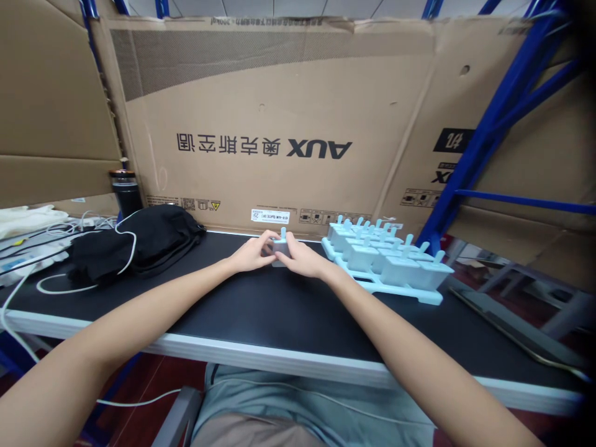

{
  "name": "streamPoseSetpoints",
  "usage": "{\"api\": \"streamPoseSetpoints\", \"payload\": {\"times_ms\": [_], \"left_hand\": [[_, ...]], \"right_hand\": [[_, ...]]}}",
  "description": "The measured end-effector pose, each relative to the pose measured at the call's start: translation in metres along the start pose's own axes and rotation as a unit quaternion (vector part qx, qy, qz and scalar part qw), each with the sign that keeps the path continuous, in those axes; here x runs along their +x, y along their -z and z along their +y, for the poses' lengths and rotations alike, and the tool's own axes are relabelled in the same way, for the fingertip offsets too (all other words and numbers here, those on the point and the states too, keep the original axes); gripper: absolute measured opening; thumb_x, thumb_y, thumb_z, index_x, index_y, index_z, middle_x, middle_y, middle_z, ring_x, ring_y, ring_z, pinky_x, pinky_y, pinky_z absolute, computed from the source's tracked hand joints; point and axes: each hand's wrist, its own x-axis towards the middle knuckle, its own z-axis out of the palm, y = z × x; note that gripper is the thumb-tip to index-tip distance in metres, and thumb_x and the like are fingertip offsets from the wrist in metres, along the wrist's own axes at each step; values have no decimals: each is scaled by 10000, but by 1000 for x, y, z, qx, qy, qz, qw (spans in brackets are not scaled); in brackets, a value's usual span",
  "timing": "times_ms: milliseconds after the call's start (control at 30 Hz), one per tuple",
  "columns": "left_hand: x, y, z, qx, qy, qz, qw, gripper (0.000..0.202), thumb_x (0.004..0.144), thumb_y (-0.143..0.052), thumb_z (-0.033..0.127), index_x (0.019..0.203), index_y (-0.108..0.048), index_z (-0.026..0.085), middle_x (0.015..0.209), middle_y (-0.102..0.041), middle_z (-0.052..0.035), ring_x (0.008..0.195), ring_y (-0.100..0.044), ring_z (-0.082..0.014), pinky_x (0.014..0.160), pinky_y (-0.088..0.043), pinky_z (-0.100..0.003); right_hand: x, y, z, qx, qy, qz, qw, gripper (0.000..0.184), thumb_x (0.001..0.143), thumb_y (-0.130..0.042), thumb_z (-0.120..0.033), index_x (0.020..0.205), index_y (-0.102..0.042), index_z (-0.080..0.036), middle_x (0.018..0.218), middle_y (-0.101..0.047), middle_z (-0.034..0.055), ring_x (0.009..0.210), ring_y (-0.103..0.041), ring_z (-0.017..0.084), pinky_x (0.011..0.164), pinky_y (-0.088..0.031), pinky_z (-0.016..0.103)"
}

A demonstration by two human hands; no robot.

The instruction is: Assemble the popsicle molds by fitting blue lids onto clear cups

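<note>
Between my two hands, an ice pop mold [281, 246] stands upright at the back of the black tabletop, with a light blue stick handle on top and a greyish body. My left hand [252, 254] curls round its left side, thumb and fingertips against it. From the right, my right hand [303, 258] grips the same mold, fingers partly hiding it. To the right of my hands, a light blue tray [372, 286] carries several matching ice pop molds [401, 270], their handles pointing up.
A black bag [158, 242] lies on the left, beside white cables and a dark bottle [126, 192]. A large cardboard sheet [261, 93] walls off the back. Blue metal posts [488, 136] rise at right, and a dark flat panel [516, 329] lies along the right edge.
</note>
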Motion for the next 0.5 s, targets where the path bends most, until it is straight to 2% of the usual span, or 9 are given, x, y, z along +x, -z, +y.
{"api": "streamPoseSetpoints", "payload": {"times_ms": [233, 333, 500], "left_hand": [[0, 1, 2, 2, 1, -1, 1000, 448, 833, -591, 285, 1238, -408, 227, 1076, -679, -63, 786, -671, -137, 712, -530, -269], [0, 1, 2, 5, 3, -2, 1000, 456, 834, -592, 288, 1247, -409, 227, 1071, -681, -58, 788, -672, -137, 720, -531, -269], [0, 1, 4, 14, -1, 0, 1000, 450, 842, -582, 291, 1253, -412, 226, 1056, -687, -49, 781, -666, -129, 725, -528, -263]], "right_hand": [[-1, 2, 0, 0, -3, -12, 1000, 363, 889, -437, -432, 1152, -370, -190, 982, -654, 123, 822, -637, 256, 635, -454, 324], [-2, 2, -2, -10, -15, -19, 1000, 399, 899, -425, -437, 1189, -353, -173, 1027, -655, 154, 858, -645, 273, 650, -457, 328], [-3, 0, -5, -17, -37, -18, 999, 559, 904, -425, -438, 1333, -254, -123, 1128, -638, 220, 955, -644, 313, 702, -465, 340]]}}
